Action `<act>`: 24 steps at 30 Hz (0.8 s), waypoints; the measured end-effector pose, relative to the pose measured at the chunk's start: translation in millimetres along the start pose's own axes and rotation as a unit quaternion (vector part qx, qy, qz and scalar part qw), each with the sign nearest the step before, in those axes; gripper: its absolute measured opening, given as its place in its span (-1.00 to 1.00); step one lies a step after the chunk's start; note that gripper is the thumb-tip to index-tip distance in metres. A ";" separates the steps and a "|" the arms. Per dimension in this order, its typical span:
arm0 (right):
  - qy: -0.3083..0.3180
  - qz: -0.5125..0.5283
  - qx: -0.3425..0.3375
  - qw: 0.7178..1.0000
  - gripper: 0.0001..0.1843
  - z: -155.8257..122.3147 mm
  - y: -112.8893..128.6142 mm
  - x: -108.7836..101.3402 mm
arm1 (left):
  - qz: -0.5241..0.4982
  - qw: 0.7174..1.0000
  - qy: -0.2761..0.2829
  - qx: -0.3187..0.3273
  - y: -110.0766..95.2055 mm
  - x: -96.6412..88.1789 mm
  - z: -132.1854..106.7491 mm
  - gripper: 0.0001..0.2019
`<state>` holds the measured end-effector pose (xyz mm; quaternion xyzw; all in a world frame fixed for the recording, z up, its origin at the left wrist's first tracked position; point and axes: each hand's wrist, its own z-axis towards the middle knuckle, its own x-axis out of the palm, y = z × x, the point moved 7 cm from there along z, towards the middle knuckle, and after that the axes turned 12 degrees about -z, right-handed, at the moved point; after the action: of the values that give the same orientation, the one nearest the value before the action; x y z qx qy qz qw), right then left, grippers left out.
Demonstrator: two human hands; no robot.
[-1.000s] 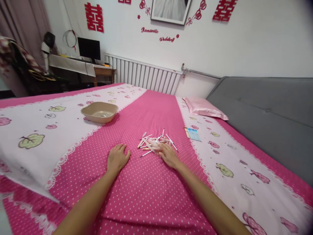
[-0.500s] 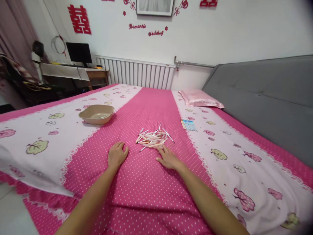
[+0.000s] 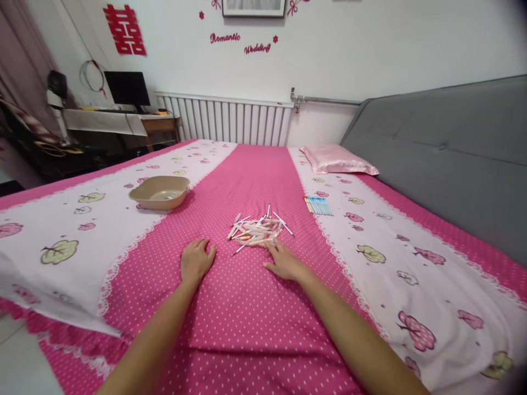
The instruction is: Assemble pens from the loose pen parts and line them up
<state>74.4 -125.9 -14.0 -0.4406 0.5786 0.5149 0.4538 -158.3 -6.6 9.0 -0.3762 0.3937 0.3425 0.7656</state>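
Note:
A loose pile of several thin white and pink sticks lies on the pink dotted bedsheet. My right hand lies flat on the sheet, fingers stretched, its fingertips at the near edge of the pile. My left hand rests flat on the sheet a hand's width left of the pile, fingers lightly curled and holding nothing. A neat row of blue-capped sticks lies to the right of the pile. A beige basin sits further off at the left.
A pink pillow lies by the grey headboard on the right. A white radiator lines the far wall. A desk with a monitor stands at the back left. The bed's near-left edge drops to the floor.
My right hand has drawn back from on top of the pile to its near edge. The view has tilted down slightly. My left hand has hardly moved.

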 end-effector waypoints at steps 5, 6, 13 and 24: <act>0.000 -0.004 0.009 1.000 -0.23 3.4 1.7 1.5 | -0.006 1.000 -0.004 0.002 -0.4 -0.4 0.0 -0.52; -0.002 -0.007 0.009 1.000 -0.23 4.2 2.4 1.5 | -0.007 1.000 -0.006 0.003 -0.2 -0.5 0.0 -0.52; -0.034 -0.031 0.029 0.999 -0.28 11.9 3.2 5.0 | -0.006 1.000 -0.010 0.006 1.8 2.2 0.3 -0.53; -0.089 -0.033 0.014 0.995 -0.30 22.4 2.7 11.1 | -0.005 1.000 -0.007 0.004 4.3 5.1 0.2 -0.54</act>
<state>71.1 -103.9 -25.6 -0.4053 0.5280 0.5287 0.5267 -159.5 -3.2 3.4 -0.3732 0.3879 0.3398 0.7712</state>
